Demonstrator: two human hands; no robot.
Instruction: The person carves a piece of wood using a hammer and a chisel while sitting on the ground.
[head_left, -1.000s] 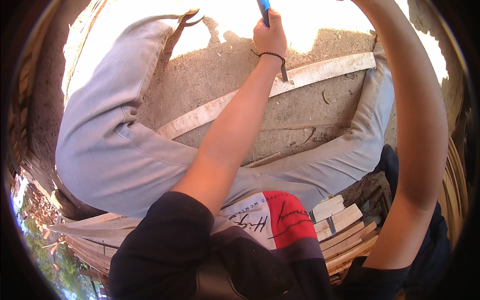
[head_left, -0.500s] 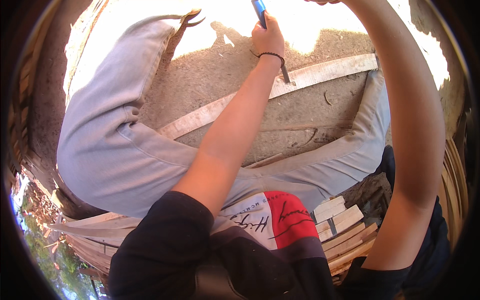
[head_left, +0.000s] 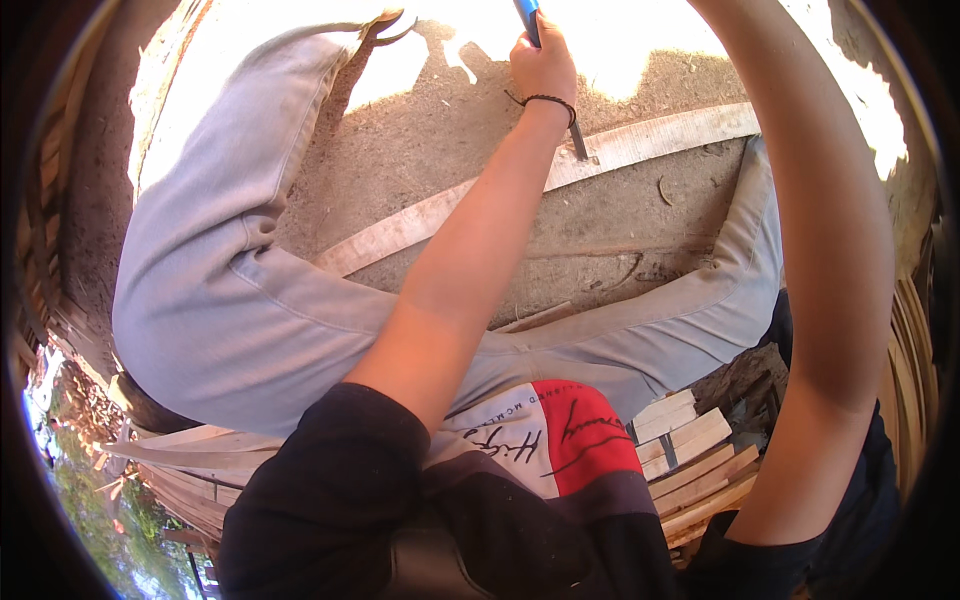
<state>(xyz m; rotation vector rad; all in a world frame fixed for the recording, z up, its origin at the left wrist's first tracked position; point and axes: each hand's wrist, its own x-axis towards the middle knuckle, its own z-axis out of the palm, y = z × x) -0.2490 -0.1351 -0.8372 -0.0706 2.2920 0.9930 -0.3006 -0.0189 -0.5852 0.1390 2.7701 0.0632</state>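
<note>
Gripping a chisel (head_left: 579, 146) by its blue handle (head_left: 528, 14) in the left hand (head_left: 543, 70), with the fingers wrapped closely around the handle, not spread. Pointing the blade down toward a wooden strip (head_left: 680, 137), with the tip just beside a small notch (head_left: 593, 160); cannot tell whether touching the wood or barely clear of it. To be found on the rough ground (head_left: 600, 225): the strip, laid crosswise between the legs in pale trousers (head_left: 220, 260), with one end meeting the left leg and the other reaching the right lower leg. Changed within the last half second: the right hand, then partly visible at the top edge, now wholly out of view, with only the raised right forearm (head_left: 825, 180) showing; cannot tell whether spread, pressed together or closed on something. Unchanged apart from a slight overall shift: the left-hand grip, the lie of the strip, the place of the blade at the notch. Judged from this to be a movement of the right arm alone, leaving chisel and wood set as before and the work centred on the same notch. Stacked at lower right, beside the body: pale wooden lengths (head_left: 700, 430).
</note>
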